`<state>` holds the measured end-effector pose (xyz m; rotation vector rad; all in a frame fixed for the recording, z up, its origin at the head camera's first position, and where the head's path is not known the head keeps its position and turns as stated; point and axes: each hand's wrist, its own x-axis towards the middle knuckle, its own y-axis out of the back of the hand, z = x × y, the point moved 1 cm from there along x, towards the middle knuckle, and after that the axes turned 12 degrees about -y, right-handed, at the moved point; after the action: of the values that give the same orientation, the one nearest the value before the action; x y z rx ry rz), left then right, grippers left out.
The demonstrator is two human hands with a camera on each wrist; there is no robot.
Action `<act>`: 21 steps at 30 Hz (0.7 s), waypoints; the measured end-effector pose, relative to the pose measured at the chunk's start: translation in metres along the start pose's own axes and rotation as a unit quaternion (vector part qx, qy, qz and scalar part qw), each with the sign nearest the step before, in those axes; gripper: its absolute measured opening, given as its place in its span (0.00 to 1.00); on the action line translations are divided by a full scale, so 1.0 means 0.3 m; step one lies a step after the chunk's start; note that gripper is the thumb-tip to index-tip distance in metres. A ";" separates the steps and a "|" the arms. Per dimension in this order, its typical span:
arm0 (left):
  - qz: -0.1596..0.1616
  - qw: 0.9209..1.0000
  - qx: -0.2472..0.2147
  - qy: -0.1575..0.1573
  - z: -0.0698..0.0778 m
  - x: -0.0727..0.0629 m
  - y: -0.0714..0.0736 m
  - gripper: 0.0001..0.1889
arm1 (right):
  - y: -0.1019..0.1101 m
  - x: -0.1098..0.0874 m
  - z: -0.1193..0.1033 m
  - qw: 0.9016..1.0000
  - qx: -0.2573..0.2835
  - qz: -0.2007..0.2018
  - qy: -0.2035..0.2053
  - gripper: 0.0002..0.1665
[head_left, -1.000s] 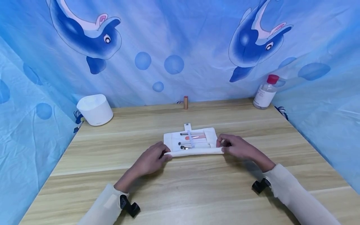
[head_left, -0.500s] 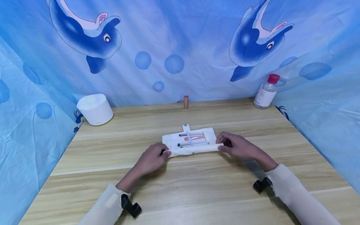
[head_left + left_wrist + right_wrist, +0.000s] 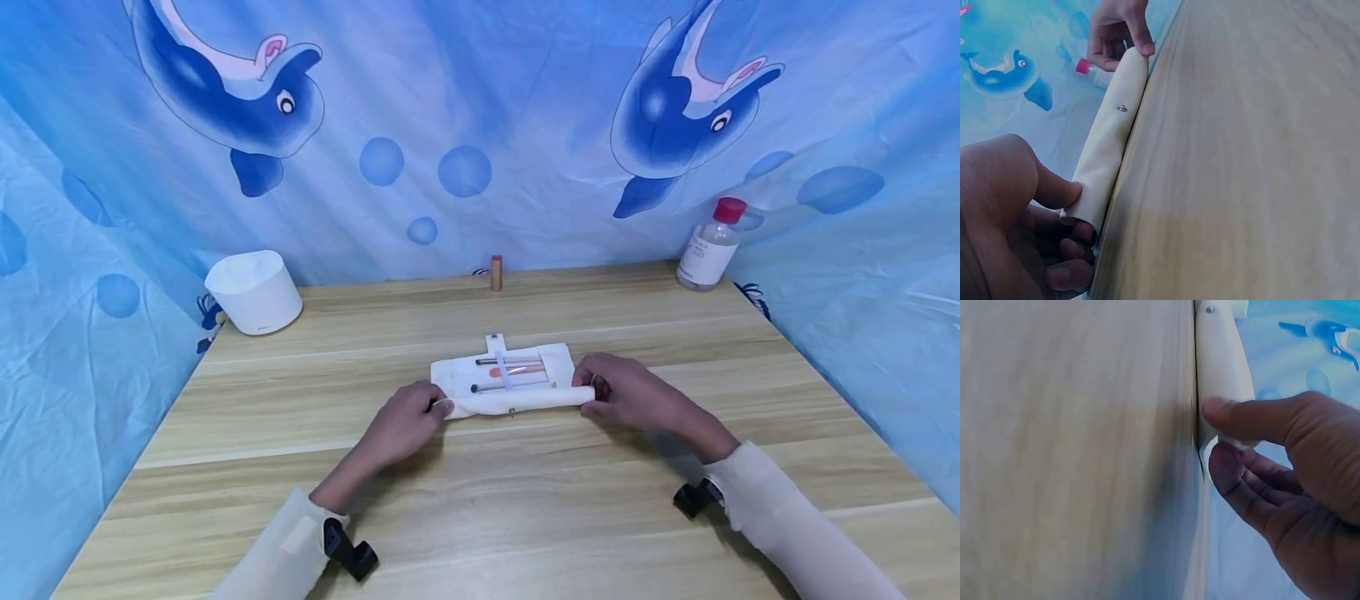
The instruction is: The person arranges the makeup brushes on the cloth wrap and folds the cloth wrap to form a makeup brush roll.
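Observation:
A white makeup brush roll (image 3: pixel 517 402) lies on the table, its near side rolled up into a tube. Several makeup brushes (image 3: pixel 525 368), one of them pink, show in the flat part under a narrow band. A tab with a snap (image 3: pixel 495 342) sticks out at the far edge. My left hand (image 3: pixel 408 417) pinches the tube's left end, thumb on top and fingers at the open end in the left wrist view. At the right end, my right hand (image 3: pixel 628 392) grips the tube between thumb and fingers. A metal snap stud (image 3: pixel 1122 108) shows on the tube's outside.
On the wooden table (image 3: pixel 480 517) a white rounded container (image 3: pixel 255 296) stands at the back left. A small brown tube (image 3: pixel 496 273) is upright at the back middle, and a red-capped bottle (image 3: pixel 707 250) at the back right. A blue dolphin-print curtain (image 3: pixel 465 100) hangs behind.
The near edge has been rolled farther over the brushes, covering the lowest ones, and the snap stud has come into view on the tube. Both hands have shifted only slightly.

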<state>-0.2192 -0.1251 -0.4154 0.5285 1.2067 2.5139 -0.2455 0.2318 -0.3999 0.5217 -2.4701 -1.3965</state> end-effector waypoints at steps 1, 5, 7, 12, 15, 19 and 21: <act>-0.001 1.000 0.000 0.000 0.000 0.000 0.001 0.10 | 0.003 -0.001 -0.003 1.000 -0.011 0.006 0.005 0.16; -0.006 1.000 -0.001 0.003 0.000 -0.001 0.001 0.09 | 0.009 -0.005 -0.008 0.999 -0.028 0.023 0.013 0.13; -0.009 1.000 -0.007 0.001 0.001 -0.002 0.001 0.08 | 0.007 -0.005 -0.004 0.999 -0.025 0.026 0.010 0.11; -0.008 1.000 -0.026 0.002 -0.002 -0.004 0.002 0.05 | -0.003 0.003 0.003 0.999 -0.022 0.047 0.003 0.07; -0.006 0.999 -0.036 -0.001 -0.006 -0.003 0.004 0.03 | -0.007 0.012 0.002 0.999 -0.015 0.050 -0.002 0.06; -0.005 0.999 -0.049 -0.014 -0.010 0.000 0.007 0.07 | -0.013 0.030 0.004 0.999 0.007 0.042 -0.007 0.06; -0.004 0.999 -0.049 -0.022 -0.011 0.003 0.009 0.09 | -0.017 0.040 0.006 0.999 0.020 0.036 -0.020 0.06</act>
<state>-0.2216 -0.1285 -0.4151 0.5499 1.0614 2.5261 -0.2560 0.2257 -0.4046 0.4121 -2.5275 -1.3452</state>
